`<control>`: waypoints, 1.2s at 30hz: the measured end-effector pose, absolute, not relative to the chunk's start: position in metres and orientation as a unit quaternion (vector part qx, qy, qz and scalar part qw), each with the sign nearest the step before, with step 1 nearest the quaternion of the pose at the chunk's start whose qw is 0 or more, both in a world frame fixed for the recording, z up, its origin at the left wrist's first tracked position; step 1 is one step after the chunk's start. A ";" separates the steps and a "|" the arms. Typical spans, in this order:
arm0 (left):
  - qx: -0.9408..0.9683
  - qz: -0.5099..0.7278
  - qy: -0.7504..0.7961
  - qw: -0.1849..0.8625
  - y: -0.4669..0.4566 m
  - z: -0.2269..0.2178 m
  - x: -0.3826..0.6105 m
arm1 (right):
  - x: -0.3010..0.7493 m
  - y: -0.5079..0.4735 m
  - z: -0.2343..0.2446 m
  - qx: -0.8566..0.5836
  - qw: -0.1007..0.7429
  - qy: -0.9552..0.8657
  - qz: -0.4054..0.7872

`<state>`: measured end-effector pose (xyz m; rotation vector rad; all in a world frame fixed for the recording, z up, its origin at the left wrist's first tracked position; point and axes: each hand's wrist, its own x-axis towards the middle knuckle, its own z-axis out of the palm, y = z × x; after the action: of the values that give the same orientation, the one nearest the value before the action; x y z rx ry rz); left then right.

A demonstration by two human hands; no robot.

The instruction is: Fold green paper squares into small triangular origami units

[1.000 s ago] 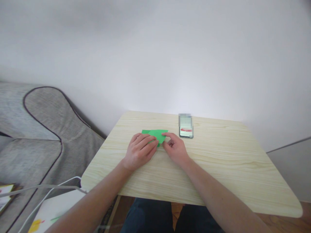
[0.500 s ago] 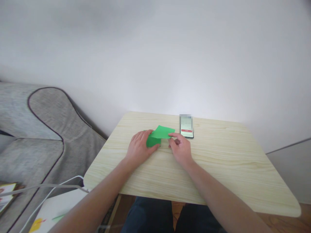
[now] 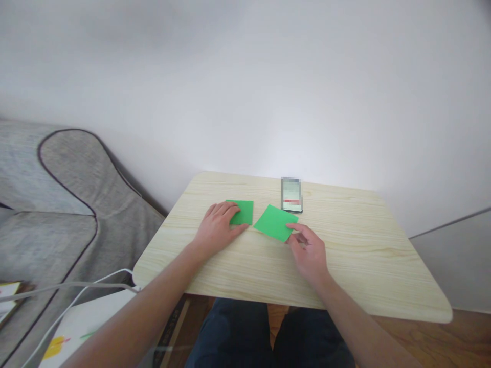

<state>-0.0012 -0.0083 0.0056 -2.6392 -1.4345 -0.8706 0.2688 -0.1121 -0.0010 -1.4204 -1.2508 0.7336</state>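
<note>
A square green sheet of paper [image 3: 274,222] is pinched at its right corner between the thumb and fingers of my right hand [image 3: 310,251]. It is turned at an angle and appears slightly raised over the table. To its left, more green paper [image 3: 244,212] lies flat; whether it is one sheet or a stack I cannot tell. My left hand [image 3: 219,225] rests over its left part, fingers stretched on top and thumb apart along the near edge. That hand hides part of the paper.
The table [image 3: 345,245] has a pale wood-grain top. A phone [image 3: 292,196] with a lit screen lies just beyond the right sheet, near the white wall. At left are a grey sofa [image 3: 72,168], a white cable [image 3: 76,301] and a white surface with a coloured drawing [image 3: 53,347].
My right hand has drawn its green sheet to the right and nearer me, off the other green paper. My left hand has stayed on the paper beneath. The view has shifted slightly.
</note>
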 end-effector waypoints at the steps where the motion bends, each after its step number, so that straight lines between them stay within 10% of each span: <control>1: -0.843 -0.277 -0.460 0.008 -0.009 0.006 -0.001 | 0.272 -0.117 -0.003 -0.597 0.527 -0.518 0.311; 17: -0.859 -0.307 -0.370 -0.172 -0.095 0.017 0.083 | 0.280 -0.172 -0.013 -0.685 0.411 -0.600 0.040; 36: -0.864 -0.291 -0.351 -0.216 -0.097 0.005 0.075 | 0.317 -0.166 -0.004 -0.586 0.371 -0.704 0.150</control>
<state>0.0748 -0.0966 0.0052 -3.1633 -1.2844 -1.0659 0.3172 -0.1660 -0.0041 -1.5030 -1.8058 0.3848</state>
